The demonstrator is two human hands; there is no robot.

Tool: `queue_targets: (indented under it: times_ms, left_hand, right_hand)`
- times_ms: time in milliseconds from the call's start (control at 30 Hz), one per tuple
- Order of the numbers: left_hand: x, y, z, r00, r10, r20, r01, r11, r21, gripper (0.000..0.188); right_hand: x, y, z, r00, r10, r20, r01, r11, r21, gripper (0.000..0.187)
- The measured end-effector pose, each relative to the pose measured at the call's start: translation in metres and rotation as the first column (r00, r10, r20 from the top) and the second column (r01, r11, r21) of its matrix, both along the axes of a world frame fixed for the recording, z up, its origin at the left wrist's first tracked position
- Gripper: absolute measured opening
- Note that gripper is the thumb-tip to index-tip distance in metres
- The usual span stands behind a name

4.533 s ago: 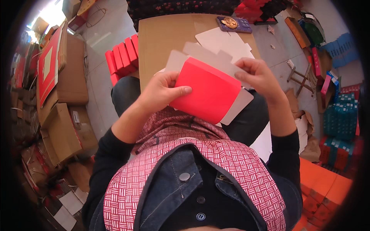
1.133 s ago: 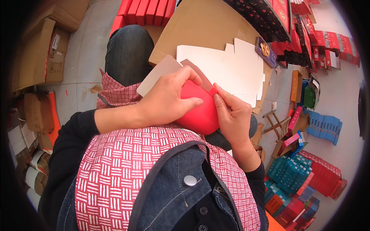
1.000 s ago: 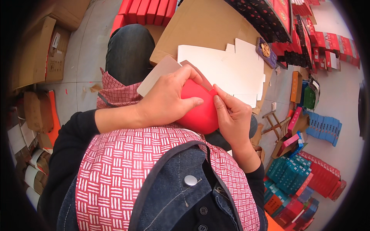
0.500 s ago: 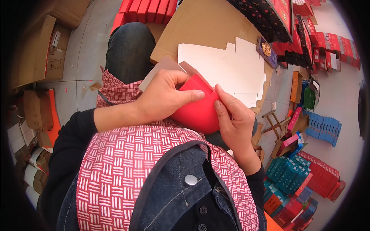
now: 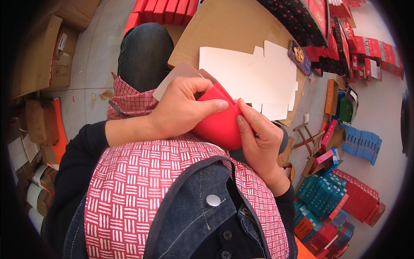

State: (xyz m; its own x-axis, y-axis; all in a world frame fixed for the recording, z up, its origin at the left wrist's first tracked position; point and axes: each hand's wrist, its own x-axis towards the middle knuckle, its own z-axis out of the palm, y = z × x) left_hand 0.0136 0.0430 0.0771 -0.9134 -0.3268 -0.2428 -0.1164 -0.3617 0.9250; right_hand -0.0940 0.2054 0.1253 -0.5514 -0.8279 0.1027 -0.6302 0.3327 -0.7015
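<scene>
Red card (image 5: pixel 221 126) bows just beyond the apron (image 5: pixel 129 185), pinched between thumb and fingers by left hand (image 5: pixel 180 105) and right hand (image 5: pixel 261 133); I judge it light, springy, easily creased, best held at its edges.

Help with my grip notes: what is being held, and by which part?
A red card piece: the left hand holds its upper left side, thumb on the red face; the right hand pinches its upper right edge.
</scene>
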Motion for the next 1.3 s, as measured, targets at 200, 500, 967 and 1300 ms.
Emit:
queue_targets:
  times_ms: [200,500,967,1300]
  left_hand:
    - [-0.004,0.005,0.003,0.995,0.093,-0.028,-0.094,0.995,-0.024,0.016]
    - [-0.002,0.003,-0.001,0.996,0.065,-0.062,-0.069,0.996,-0.062,0.015]
    - [-0.060,-0.039,0.004,0.766,0.441,-0.468,-0.608,0.734,-0.303,0.066]
    - [-0.040,0.003,-0.021,0.947,0.092,-0.307,-0.215,0.892,-0.397,0.076]
  right_hand:
    - [0.001,0.001,-0.001,0.999,-0.012,0.032,0.013,1.000,-0.023,0.027]
    - [0.000,0.005,0.000,0.984,0.131,-0.119,-0.128,0.991,0.028,0.030]
    - [-0.067,0.002,-0.026,0.606,0.121,0.786,0.280,0.893,-0.353,0.074]
    - [-0.016,-0.010,-0.046,0.924,-0.063,0.376,0.211,0.906,-0.367,0.079]
